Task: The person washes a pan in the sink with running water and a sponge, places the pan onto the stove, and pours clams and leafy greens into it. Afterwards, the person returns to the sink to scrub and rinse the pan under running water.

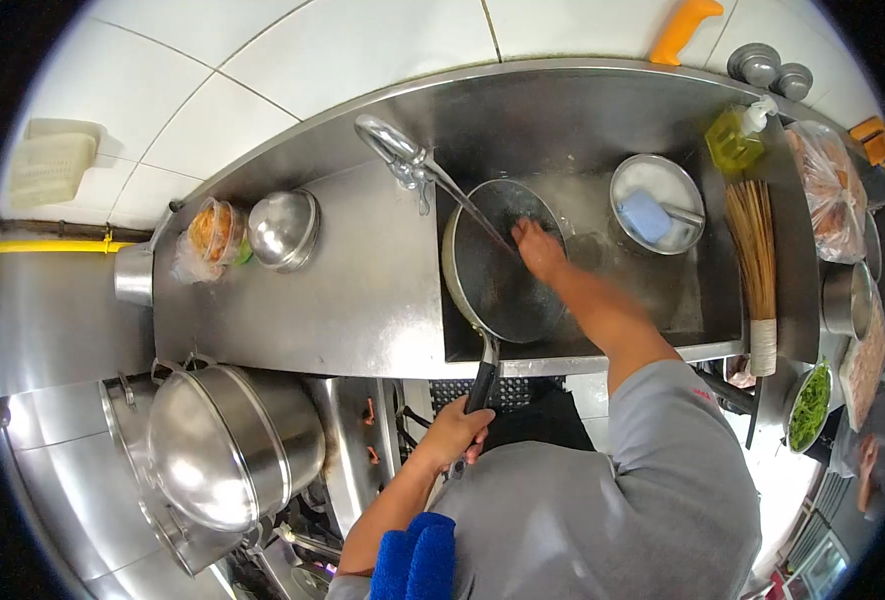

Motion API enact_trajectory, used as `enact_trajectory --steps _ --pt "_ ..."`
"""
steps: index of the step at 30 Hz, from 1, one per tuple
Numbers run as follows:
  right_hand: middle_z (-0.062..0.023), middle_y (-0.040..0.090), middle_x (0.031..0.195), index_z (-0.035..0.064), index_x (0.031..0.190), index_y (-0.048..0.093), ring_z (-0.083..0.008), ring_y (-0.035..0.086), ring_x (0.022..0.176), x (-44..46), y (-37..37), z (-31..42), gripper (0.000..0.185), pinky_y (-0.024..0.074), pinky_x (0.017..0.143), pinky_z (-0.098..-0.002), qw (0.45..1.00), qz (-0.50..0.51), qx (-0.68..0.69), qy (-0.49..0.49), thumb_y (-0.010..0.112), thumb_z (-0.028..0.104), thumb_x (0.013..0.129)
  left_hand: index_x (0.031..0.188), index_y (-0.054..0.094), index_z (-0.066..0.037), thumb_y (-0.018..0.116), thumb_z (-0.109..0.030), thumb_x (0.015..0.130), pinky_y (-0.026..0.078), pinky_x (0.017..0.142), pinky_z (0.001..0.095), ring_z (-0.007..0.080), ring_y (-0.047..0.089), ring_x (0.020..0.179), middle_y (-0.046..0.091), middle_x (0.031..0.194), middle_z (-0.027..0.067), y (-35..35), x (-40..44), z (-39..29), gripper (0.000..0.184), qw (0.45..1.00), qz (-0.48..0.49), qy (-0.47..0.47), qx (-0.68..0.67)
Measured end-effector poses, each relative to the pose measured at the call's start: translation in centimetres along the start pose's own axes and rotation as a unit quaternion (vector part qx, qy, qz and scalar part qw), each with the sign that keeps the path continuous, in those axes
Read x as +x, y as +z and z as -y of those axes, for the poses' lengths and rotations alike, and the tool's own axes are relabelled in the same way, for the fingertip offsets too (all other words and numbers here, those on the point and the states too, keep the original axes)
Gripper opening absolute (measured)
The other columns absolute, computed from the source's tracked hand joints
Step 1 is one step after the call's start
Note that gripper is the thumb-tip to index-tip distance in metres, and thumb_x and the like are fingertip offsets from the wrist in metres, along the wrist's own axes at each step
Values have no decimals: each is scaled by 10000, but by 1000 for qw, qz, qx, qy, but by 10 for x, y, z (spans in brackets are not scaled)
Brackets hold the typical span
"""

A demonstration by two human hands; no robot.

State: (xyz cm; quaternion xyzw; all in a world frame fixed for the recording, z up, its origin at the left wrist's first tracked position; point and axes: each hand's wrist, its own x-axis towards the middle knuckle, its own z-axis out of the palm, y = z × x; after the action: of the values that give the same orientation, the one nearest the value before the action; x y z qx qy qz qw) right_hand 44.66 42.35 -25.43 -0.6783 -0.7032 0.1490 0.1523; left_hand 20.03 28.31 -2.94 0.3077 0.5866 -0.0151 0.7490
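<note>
A wide, deep black-lined pan (498, 290) sits tilted in the steel sink, its long black handle (484, 386) pointing toward my body. My left hand (453, 432) is closed around that handle, below the sink's front edge. Over the inside of the pan is my right hand (540, 250), fingers loosely bent and slightly apart, with nothing visible in them. The spout of the chrome faucet (398, 150) reaches over the pan and ends close to my right fingers. Where exactly the fingertips touch the pan is hard to make out.
Right of the pan, a metal pot (631, 172) holds a blue sponge (646, 214). Beyond it lie a bamboo brush (753, 250) and a yellow-green soap bottle (735, 138). The left counter has a metal bowl (285, 230) and a food container (213, 230). A large pot (233, 445) stands front left.
</note>
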Motion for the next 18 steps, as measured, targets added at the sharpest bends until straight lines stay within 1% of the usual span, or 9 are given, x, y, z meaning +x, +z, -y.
enact_trajectory --steps 5,7,8,10,12,14,16,17,18 --pt "-179 464 1159 10 1186 510 -342 508 1079 -25 22 -28 348 512 850 -438 983 130 -84 -104 491 72 844 826 415 -50 541 -151 878 355 344 277 115 415 362 447 566 28 0 -2 -1 170 1000 7 7 -15" --pt "-192 453 1162 8 1162 502 -377 492 1080 2 0 -14 325 491 861 -459 997 72 -38 -7 497 82 846 831 415 -50 536 -152 878 359 346 274 116 421 363 447 565 26 -3 -2 -3 165 999 20 -17 -25" --pt "-192 453 1162 8 1162 502 -377 492 1080 20 -9 1 325 491 861 -459 997 67 -39 -11 497 82 846 831 415 -50 536 -152 878 359 346 274 116 421 363 447 565 26 -3 1 -5 165 999 18 -11 -24" --pt "-208 451 1153 1 1109 509 -399 485 1067 43 -13 38 277 460 892 -484 980 -47 107 161 485 102 852 761 434 -62 540 -172 873 356 365 273 123 414 365 433 546 17 -4 3 1 189 1000 21 -14 -15" --pt "-223 443 1155 -7 1087 502 -415 461 1092 52 12 47 279 425 926 -496 975 -143 164 49 530 64 819 754 430 -63 535 -171 876 359 367 276 120 417 369 432 546 18 -1 3 0 193 1000 13 -12 14" --pt "-218 441 1168 -17 1088 502 -421 454 1094 37 14 64 339 415 923 -489 942 -19 330 56 588 14 761 748 425 -65 530 -170 878 362 369 279 117 419 374 430 546 18 3 5 -3 197 999 7 -3 41" --pt "-180 468 1146 -3 1065 513 -404 470 1071 -19 -17 92 346 412 915 -464 967 -54 200 -146 608 -19 732 737 422 -68 539 -181 881 370 375 284 114 421 376 434 548 19 3 2 -3 218 1000 11 7 16" --pt "-180 468 1146 -3 1065 513 -404 470 1071 -32 -16 89 346 412 915 -464 967 -58 202 -145 608 -19 732 737 422 -68 539 -181 881 370 375 284 114 421 376 434 548 19 3 0 -4 218 1000 9 7 20" --pt "-174 471 1133 7 1059 516 -392 482 1052 -43 -18 73 331 411 920 -455 950 6 244 -196 596 -14 739 740 425 -70 545 -185 883 368 371 281 114 418 371 437 551 19 3 0 -6 219 1000 19 -8 -12"
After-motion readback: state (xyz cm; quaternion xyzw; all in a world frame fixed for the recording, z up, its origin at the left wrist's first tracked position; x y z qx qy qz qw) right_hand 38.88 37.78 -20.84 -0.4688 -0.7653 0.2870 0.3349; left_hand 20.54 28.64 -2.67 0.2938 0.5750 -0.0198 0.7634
